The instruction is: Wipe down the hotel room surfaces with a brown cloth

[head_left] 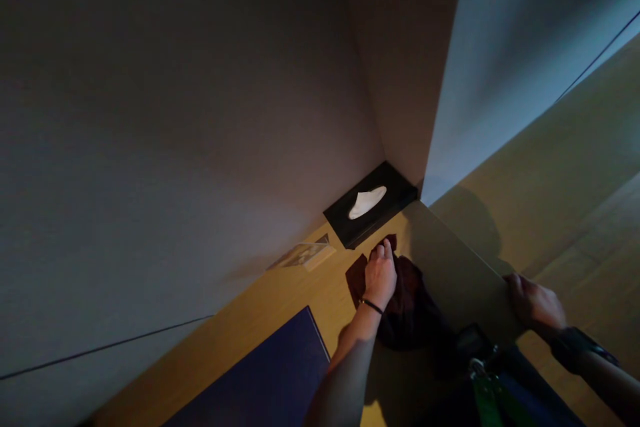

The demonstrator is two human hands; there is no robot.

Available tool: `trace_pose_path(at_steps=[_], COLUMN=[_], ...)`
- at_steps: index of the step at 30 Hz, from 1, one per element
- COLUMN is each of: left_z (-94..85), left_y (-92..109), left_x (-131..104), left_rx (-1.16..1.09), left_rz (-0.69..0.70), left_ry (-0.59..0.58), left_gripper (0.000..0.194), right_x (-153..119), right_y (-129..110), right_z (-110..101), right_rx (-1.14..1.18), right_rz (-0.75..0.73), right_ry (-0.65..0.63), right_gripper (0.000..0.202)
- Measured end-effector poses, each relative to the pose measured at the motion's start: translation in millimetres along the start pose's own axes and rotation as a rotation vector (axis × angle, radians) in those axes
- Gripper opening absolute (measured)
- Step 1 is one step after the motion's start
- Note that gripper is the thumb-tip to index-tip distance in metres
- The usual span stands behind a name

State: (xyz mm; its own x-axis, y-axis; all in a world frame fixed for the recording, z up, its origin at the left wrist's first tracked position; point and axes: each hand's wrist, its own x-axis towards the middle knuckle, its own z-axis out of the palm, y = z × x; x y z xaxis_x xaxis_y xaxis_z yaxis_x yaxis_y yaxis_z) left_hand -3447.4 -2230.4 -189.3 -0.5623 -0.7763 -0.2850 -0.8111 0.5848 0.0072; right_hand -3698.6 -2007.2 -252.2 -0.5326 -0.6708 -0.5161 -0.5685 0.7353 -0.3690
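My left hand (381, 275) has its fingers closed on a dark red cloth (410, 290), which lies crumpled on the wooden tabletop (325, 287). Just beyond the fingertips sits a black tissue box (395, 195) with a white tissue (367, 203) showing through its oval slot. At the right, my right hand (540, 305) grips the edge of the tabletop. Some of its fingers are hidden under or behind that edge.
A dark blue flat panel or folder (260, 380) lies left of my left forearm. A small clear stand with a card (307, 253) is against the grey wall (175, 167). A wall corner rises behind the tissue box. Wooden floor (565, 213) shows at the right.
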Motion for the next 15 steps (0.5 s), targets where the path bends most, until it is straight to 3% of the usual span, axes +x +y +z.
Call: trace_pose_path(at_steps=[2,4,7,9,15], left_z=[-0.1,-5.0,-14.9,-16.7,8.5], left_y=[2,9,27,40,62], left_x=[5,25,61,68,6], left_rx=[0.010,0.009,-0.001,0.001,0.030], left_rz=[0.016,0.041,0.114,0.152,0.316], left_ry=[0.005,0.001,0.004,0.019,0.017], left_gripper=[0.050,0.050,0.049,0.048,0.047], right_x=[1,2,4,6,9], right_y=[1,3,9,13,20], right_z=[1,3,7,9,14], right_rx=[-0.011,-0.023,-0.054,-0.117,-0.305], right_rz=[-0.020,-0.032,-0.098,-0.185,-0.317], right_ry=[0.017,0.025,0.047,0.059,0.103], right_gripper=[0.059,0.058,0.052,0.045,0.032])
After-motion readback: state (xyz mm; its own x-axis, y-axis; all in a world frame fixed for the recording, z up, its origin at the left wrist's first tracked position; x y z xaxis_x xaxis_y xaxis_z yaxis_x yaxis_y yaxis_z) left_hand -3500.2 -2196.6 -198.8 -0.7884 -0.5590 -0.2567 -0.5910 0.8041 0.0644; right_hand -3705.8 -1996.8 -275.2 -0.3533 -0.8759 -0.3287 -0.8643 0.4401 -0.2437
